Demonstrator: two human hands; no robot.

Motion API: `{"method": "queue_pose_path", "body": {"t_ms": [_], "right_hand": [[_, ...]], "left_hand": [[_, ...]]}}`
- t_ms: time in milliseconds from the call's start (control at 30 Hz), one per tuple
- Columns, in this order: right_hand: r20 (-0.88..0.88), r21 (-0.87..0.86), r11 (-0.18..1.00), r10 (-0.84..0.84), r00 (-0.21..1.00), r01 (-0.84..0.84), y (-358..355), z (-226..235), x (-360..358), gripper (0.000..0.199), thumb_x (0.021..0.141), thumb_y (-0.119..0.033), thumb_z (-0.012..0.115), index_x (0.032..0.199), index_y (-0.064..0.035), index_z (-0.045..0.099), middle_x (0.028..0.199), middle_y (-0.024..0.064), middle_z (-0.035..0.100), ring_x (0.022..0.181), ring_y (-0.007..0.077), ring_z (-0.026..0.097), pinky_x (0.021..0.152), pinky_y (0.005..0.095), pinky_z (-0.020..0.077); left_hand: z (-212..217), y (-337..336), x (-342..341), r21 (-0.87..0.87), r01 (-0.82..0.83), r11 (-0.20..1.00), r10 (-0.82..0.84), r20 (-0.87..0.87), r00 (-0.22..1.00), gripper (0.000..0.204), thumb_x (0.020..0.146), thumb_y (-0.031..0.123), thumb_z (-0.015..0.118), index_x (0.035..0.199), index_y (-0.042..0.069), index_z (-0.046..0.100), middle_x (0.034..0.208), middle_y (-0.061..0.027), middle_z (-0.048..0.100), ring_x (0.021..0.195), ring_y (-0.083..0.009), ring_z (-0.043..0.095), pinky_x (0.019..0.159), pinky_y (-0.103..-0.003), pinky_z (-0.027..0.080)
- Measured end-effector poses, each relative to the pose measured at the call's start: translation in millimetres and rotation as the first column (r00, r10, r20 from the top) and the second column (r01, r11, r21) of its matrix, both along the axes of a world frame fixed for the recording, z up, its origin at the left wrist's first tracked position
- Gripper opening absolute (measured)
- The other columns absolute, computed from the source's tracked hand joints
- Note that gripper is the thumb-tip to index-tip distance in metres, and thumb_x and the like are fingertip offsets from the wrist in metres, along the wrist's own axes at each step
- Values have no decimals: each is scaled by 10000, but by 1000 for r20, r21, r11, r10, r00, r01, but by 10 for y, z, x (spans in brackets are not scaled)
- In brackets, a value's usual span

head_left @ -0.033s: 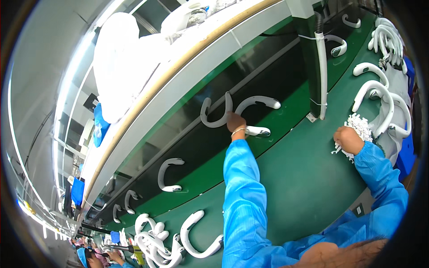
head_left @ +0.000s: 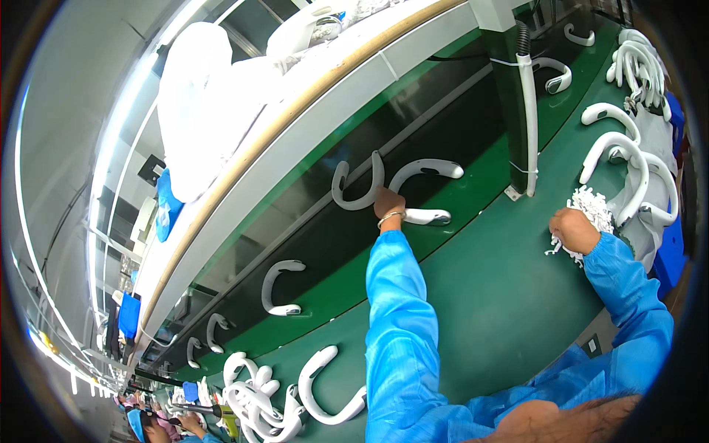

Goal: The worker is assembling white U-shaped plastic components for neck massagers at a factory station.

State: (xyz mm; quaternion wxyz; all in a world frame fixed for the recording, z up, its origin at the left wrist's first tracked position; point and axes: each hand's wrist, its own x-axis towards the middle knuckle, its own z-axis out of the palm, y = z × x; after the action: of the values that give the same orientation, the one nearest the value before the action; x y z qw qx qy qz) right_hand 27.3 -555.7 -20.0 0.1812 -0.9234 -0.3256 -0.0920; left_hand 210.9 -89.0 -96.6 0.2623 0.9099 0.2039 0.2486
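My left hand (head_left: 389, 204) reaches over the dark green belt, closed at the bend of a white C-shaped neckband (head_left: 431, 168). The fingers cover that bend, while both ends stick out to the right. A white U-shaped neckband (head_left: 357, 199) lies just left of the fingers; whether they touch it, I cannot tell. At the right, my right hand (head_left: 575, 229) is closed at the edge of a pile of small white pieces (head_left: 593, 210). What its fingers hold, if anything, is hidden.
Several white neckbands lie close beyond the pile (head_left: 626, 148), with a bundle (head_left: 639, 66) farther off. More sit in a heap (head_left: 255, 402) at lower left, next to a single one (head_left: 316, 384). A post (head_left: 521, 111) with a white tube rises ahead. Another person (head_left: 148, 426) works at far lower left.
The near end of the neckband at my left hand shows slightly farther right of the hand. My right hand stays at the pile.
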Motion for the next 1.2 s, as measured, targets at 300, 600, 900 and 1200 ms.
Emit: {"method": "queue_pose_path", "body": {"t_ms": [300, 600, 900, 1200], "right_hand": [[-648, 725, 566, 366, 668, 393, 280, 543, -408, 72, 790, -6, 618, 853, 29, 620, 803, 87, 633, 687, 147, 629, 593, 271, 519], [-503, 861, 338, 683, 530, 381, 1284, 939, -418, 106, 847, -33, 597, 928, 26, 632, 851, 101, 652, 731, 137, 640, 702, 271, 556], [-591, 786, 400, 710, 383, 472, 1730, 632, -1163, 110, 832, -22, 608, 911, 47, 637, 836, 128, 661, 773, 155, 653, 692, 250, 536], [-653, 744, 562, 492, 576, 362, 1547, 529, -1364, 73, 772, 47, 616, 845, 45, 619, 809, 79, 648, 704, 116, 615, 588, 243, 510]], "left_hand": [[701, -544, -1464, -902, 15, 432, -404, -179, 897, 195, 737, 25, 541, 819, -151, 540, 728, -226, 590, 513, -295, 602, 395, -316, 505], [1099, -1139, -3525, -983, 144, -116, -68, 153, 986, 275, 825, 41, 471, 1090, 56, 399, 1006, -135, 565, 800, -257, 597, 565, -381, 539], [1054, -1617, -3996, -927, 324, -190, -208, 360, 909, 380, 936, 150, 454, 1279, -2, 394, 1121, -172, 556, 936, -291, 631, 720, -380, 568], [771, -1917, -3920, -948, 309, 80, -251, 281, 926, 317, 916, 166, 522, 1185, 3, 484, 1080, -117, 577, 798, -210, 646, 701, -327, 572]]}}
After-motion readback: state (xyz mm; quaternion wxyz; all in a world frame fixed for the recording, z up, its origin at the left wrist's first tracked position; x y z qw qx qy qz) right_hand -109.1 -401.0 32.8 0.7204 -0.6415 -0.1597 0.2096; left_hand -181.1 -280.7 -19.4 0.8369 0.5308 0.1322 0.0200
